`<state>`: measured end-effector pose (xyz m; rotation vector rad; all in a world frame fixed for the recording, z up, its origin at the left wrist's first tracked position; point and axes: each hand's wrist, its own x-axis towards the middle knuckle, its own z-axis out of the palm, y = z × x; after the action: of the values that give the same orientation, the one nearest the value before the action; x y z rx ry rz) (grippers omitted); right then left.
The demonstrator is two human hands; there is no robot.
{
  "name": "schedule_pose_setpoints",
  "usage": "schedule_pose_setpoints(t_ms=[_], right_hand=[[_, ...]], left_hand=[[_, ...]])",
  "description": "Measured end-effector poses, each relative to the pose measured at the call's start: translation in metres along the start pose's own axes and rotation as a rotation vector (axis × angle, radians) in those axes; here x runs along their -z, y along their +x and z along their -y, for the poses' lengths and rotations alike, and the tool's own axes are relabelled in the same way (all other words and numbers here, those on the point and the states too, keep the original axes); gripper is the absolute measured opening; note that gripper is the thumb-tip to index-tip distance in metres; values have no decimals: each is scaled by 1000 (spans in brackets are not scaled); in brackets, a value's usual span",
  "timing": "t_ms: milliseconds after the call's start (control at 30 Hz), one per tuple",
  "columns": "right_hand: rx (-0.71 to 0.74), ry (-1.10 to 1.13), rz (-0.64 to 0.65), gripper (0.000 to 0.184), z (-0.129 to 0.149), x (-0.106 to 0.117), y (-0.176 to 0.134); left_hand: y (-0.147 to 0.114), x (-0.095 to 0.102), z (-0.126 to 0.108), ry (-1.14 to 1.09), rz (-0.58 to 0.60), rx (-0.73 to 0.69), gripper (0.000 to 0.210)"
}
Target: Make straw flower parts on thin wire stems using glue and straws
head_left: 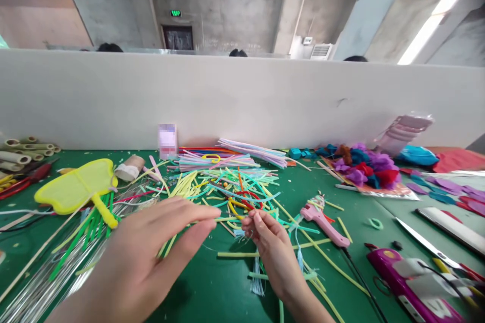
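Observation:
My left hand (151, 247) is raised over the table, its thumb and index fingertips brought close together in a pinch. Whatever lies between them is too fine to make out. To its right, my right hand (271, 247) pinches something small that its fingertips hide, with fine threads showing just below. Red and yellow pipe-cleaner loops (248, 201) are right behind these fingertips. A light blue tassel (257, 280) shows beneath the right hand; whether it hangs from the fingers or lies on the table, I cannot tell. Loose pipe cleaners (189, 184) spread behind both hands.
A pink glue gun (328, 224) lies to the right, its cord running forward. Further right are a purple power strip (409, 282), scissors (428, 242) and felt petals (450, 186). At left are a yellow butterfly-shaped piece (78, 186), wires and bamboo tubes (22, 154). A white partition (242, 96) stands behind.

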<state>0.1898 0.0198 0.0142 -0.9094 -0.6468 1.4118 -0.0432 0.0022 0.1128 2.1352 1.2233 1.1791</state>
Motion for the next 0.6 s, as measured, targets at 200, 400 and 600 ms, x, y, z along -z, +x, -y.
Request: schedule_pose_setpoints(t_ms=[200,400,600], right_hand=[[-4,44,-30,35,4,2,1],[53,-23,-39,52,29,-10,8],[167,-247,22,56,92,-40,30]], left_hand=[[57,-46,24,460,454,-96,28],[80,-38,30,258,418,-9,26],[108,10,18,-354,166,91,31]])
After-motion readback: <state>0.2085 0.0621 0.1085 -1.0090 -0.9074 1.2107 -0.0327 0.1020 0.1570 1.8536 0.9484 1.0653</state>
